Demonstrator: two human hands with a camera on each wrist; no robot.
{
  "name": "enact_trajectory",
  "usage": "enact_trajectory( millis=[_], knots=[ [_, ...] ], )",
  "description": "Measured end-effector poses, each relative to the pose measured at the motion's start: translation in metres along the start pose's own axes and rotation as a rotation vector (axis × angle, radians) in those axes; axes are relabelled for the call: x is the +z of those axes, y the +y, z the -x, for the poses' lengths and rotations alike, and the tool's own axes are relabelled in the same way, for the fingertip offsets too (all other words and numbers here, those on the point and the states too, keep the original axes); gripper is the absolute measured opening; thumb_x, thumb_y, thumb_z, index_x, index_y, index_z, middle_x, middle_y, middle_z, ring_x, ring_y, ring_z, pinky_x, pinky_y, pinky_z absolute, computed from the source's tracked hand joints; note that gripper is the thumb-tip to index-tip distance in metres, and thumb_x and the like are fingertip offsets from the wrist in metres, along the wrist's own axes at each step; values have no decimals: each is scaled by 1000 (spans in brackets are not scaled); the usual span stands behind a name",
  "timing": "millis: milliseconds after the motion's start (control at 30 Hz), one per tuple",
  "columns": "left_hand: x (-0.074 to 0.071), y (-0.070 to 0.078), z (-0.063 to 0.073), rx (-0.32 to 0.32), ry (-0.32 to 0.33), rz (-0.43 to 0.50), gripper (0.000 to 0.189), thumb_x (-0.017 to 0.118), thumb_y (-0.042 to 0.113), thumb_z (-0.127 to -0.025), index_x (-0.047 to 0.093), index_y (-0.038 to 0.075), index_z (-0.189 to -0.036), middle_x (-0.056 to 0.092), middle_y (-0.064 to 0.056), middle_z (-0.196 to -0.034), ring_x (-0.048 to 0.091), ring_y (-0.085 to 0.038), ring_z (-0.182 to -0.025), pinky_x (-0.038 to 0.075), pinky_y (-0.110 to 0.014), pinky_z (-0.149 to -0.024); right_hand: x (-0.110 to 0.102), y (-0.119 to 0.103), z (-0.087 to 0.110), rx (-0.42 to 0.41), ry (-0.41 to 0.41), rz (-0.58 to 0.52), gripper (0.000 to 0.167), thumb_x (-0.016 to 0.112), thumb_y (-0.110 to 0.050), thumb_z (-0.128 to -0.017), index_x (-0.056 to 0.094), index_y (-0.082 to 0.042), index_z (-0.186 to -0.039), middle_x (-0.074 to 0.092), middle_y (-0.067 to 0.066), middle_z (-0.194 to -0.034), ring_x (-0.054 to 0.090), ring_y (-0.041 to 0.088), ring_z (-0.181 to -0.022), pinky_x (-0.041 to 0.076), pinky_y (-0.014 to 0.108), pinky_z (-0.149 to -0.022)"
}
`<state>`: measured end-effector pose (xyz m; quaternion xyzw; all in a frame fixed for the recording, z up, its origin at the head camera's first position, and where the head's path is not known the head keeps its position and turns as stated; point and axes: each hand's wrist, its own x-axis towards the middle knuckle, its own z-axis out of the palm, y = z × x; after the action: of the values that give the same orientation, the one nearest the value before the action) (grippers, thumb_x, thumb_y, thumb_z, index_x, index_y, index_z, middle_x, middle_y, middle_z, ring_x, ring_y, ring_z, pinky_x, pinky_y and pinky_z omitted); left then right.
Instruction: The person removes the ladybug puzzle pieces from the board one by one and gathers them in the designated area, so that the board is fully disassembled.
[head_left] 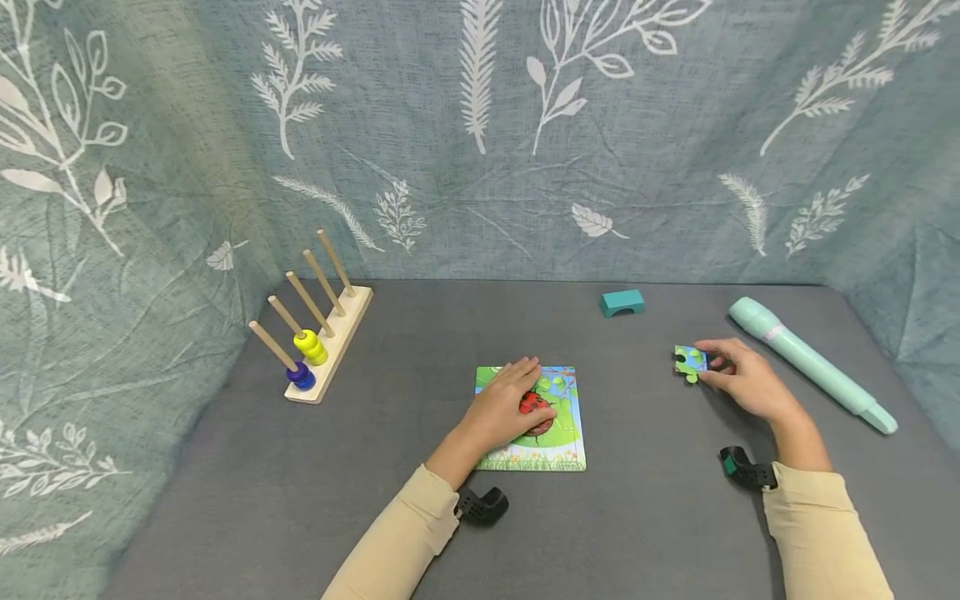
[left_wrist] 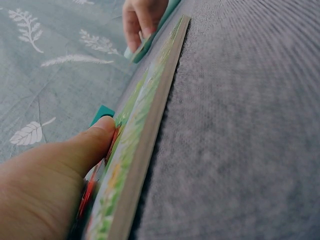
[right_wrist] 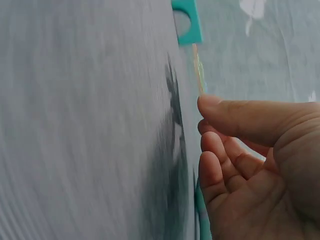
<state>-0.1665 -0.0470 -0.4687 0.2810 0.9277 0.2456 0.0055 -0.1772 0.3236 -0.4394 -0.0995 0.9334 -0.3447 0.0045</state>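
In the head view a square ladybug jigsaw puzzle lies flat near the middle of the table. My left hand rests on it with fingers extended, covering its upper left part. The left wrist view shows my thumb lying over the red ladybug picture and the puzzle board's edge. Off to the right, my right hand pinches a blue and green puzzle piece by its right side, between thumb and fingers. The right wrist view has that piece edge-on, just above the table surface.
A wooden stacker with several pegs stands at the left, with yellow and blue rings on two pegs. A teal arch block lies behind the puzzle. Beyond my right hand is a mint-green tube-shaped object. Patterned cloth hangs at the back.
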Motion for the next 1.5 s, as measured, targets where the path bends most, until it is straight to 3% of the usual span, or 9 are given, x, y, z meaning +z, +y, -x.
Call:
enact_trajectory(
  millis=[167,433,733,967,1067,1267,1367,1433,1500],
  knots=[
    [-2,-1,1,-1,14,-10,72,65,46,-86,46,3,-140,41,-10,-149,32,-22,-141,25,-36,-120,-11,17,6,41,35,4,44,63,-10,-90,52,6,-130,52,24,-115,42,-11,-80,46,17,-60],
    [-1,0,2,0,-10,-11,73,64,47,-87,44,3,-141,40,-10,-149,31,-22,-141,24,-36,-120,-13,37,17,65,109,20,41,62,-7,-90,53,6,-128,55,22,-103,40,-14,-76,40,11,-59],
    [-4,1,1,0,16,-7,72,65,47,-86,45,4,-141,40,-9,-149,32,-21,-141,24,-36,-120,-14,38,13,-8,153,11,39,62,2,-88,53,11,-125,51,26,-113,36,-18,-79,37,3,-62],
    [-5,0,1,8,18,-15,72,65,46,-86,45,3,-141,40,-10,-149,32,-22,-141,24,-36,-120,-14,37,15,58,150,2,44,61,-4,-91,49,11,-130,55,25,-105,39,-19,-75,38,4,-61],
    [-4,0,1,22,20,-16,72,65,46,-86,45,2,-140,40,-11,-148,33,-22,-141,24,-37,-120,-13,37,17,65,163,-43,44,60,-5,-92,48,12,-131,56,27,-110,41,-20,-79,40,2,-63],
    [-2,0,2,39,27,3,73,68,45,-85,45,4,-141,40,-9,-149,34,-21,-140,23,-37,-120,-11,35,21,54,200,-132,45,59,-5,-93,46,13,-132,55,-4,-115,41,-21,-93,39,-4,-76],
    [-3,-1,1,55,42,-7,73,68,45,-85,45,5,-141,41,-8,-148,36,-20,-139,22,-38,-120,-11,31,20,37,209,-157,46,58,-5,-93,45,13,-132,57,6,-117,40,-22,-96,38,-4,-80],
    [-5,-3,1,67,52,-9,72,68,45,-85,45,5,-141,42,-9,-148,38,-21,-138,23,-40,-120,-11,25,18,32,203,-169,48,58,-7,-94,43,13,-134,53,27,-122,39,-22,-97,37,-4,-81],
    [-7,-6,1,75,53,-14,72,67,44,-85,45,5,-141,42,-9,-148,38,-21,-138,23,-40,-120,-9,18,16,29,190,-188,49,58,-8,-94,41,13,-135,49,34,-125,38,-22,-98,37,-4,-82]
  ],
)
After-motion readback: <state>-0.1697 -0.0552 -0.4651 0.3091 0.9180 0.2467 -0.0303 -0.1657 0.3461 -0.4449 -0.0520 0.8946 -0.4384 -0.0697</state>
